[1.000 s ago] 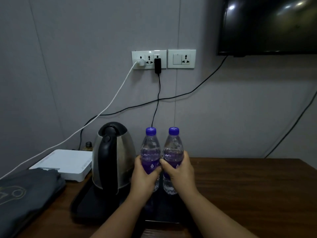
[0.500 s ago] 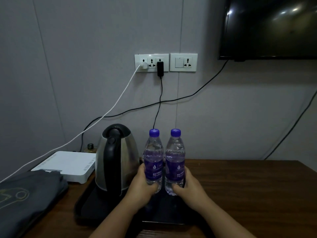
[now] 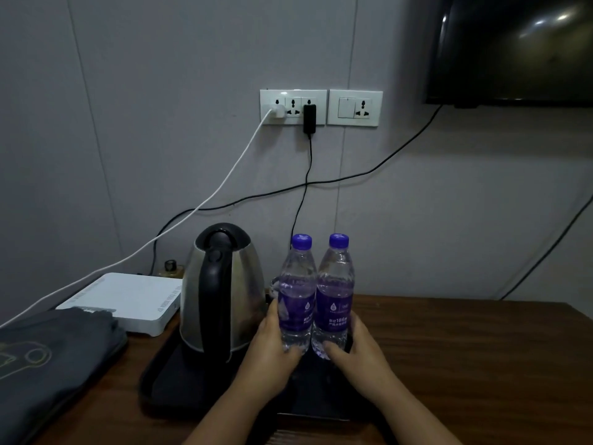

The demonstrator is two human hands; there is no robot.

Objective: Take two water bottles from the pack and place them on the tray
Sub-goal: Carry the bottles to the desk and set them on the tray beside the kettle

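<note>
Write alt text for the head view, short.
Two upright water bottles with purple caps and labels stand side by side on a black tray, the left hand holding the left bottle, the right hand the right bottle. A steel kettle shares the tray, on a wooden table below wall sockets.

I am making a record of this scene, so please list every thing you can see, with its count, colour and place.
water bottle: 2, clear with purple caps and labels, upright side by side on the tray, right of the kettle
tray: 1, black, on the table
kettle: 1, steel with black handle and lid, on the tray's left part
table: 1, dark brown wood, against the wall
white box: 1, white, on the table, left of the kettle
folded cloth: 1, dark grey, far left
socket plates: 2, white, on the wall
cables: several, one white, others black, along the wall
screen: 1, black, upper right
left hand: 1, around the left bottle
right hand: 1, around the right bottle
</note>
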